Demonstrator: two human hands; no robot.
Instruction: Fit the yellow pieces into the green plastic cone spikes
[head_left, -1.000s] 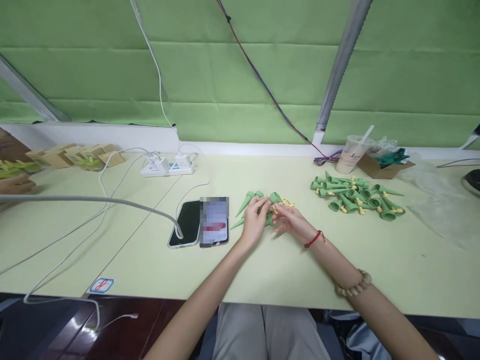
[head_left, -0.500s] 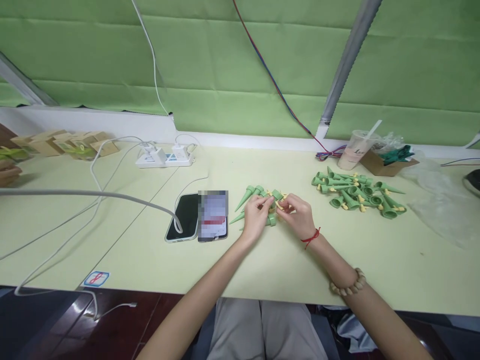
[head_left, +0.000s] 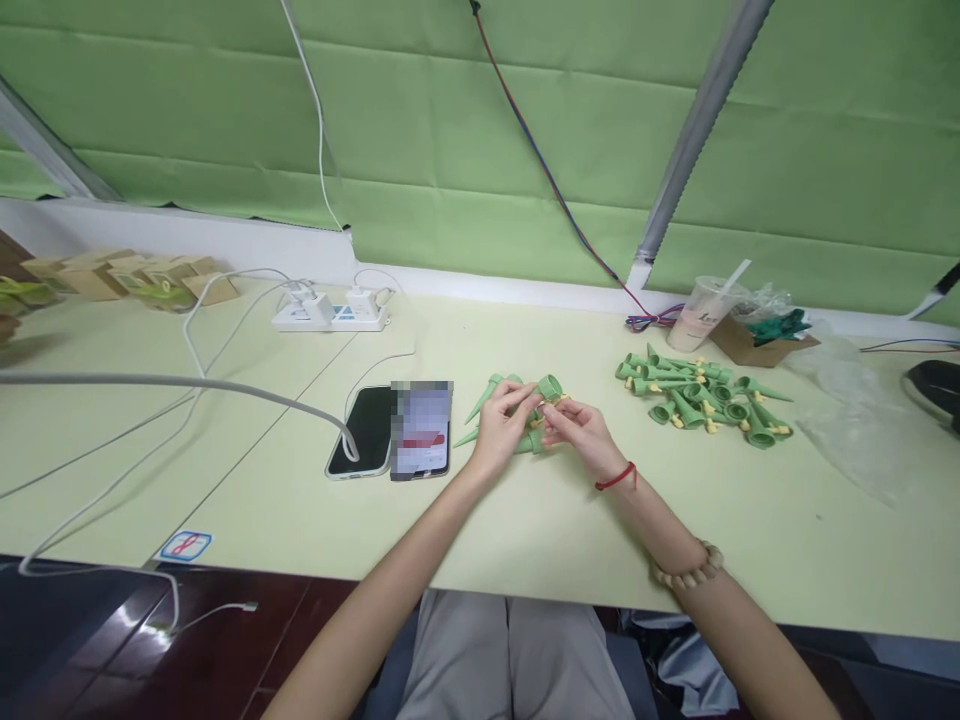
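My left hand (head_left: 501, 428) is closed on a green plastic cone spike; its wide open end (head_left: 550, 387) sticks out beyond my fingertips. Close against it, my right hand (head_left: 583, 437) pinches a small yellow piece (head_left: 559, 398), mostly hidden by the fingers. More green cone spikes (head_left: 474, 402) lie under and beside my left hand, their points toward the left. On the right, a larger pile of green cone spikes with yellow pieces on them (head_left: 705, 395) rests on the table, apart from both hands.
Two phones (head_left: 421, 430) lie left of my hands, with a grey cable (head_left: 225, 382) crossing over one. A power strip (head_left: 330, 318) stands behind. At the back right are a drink cup (head_left: 697, 315), a cardboard box (head_left: 750, 348) and clear plastic bags (head_left: 855, 440).
My hands have drawn closer together around the held spike, and its open end is turned more into view. The whole view has shifted slightly.
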